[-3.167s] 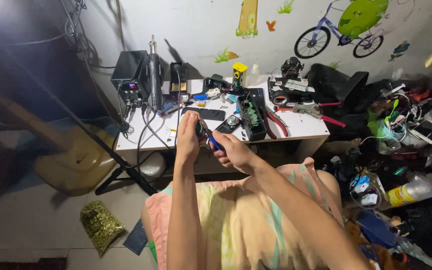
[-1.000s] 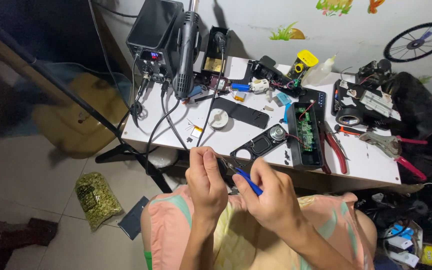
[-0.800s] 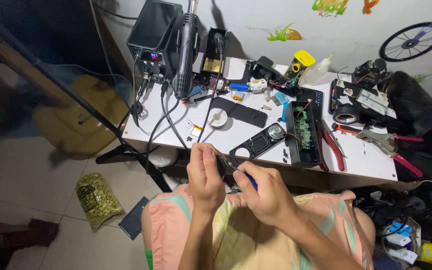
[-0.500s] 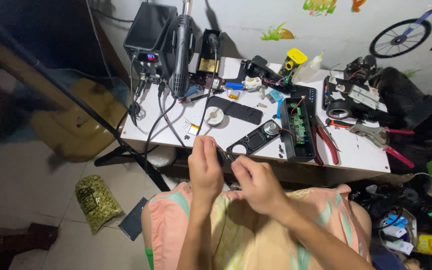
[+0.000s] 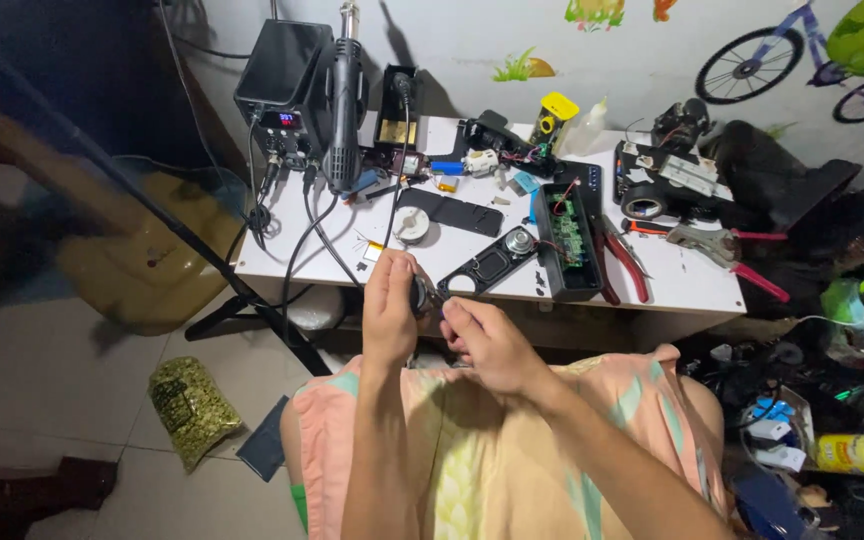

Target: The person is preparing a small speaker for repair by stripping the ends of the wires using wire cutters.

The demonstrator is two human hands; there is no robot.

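My left hand [image 5: 389, 305] is raised over my lap and grips a small round dark part [image 5: 419, 297] between thumb and fingers. My right hand [image 5: 489, 342] is just to its right, closed around a thin screwdriver [image 5: 434, 295] whose metal tip touches the part. The handle is hidden inside my fist. Both hands hover at the front edge of a low white table [image 5: 687, 288]. On the table just beyond them lie a black panel with a round speaker [image 5: 493, 263] and an open black case holding a green circuit board [image 5: 564, 230].
A black rework station [image 5: 285, 88] with its hot-air gun [image 5: 343, 105] stands at the table's back left, cables trailing. Red-handled pliers [image 5: 627, 265], a tape roll [image 5: 642, 205] and a yellow bottle [image 5: 554, 110] lie around. A green bag [image 5: 192, 408] lies on the floor; clutter fills the right.
My hands have drawn closer together. The screwdriver's blue handle, visible before, is now hidden in my right fist and its tip sits at the part. The view has drifted slightly.
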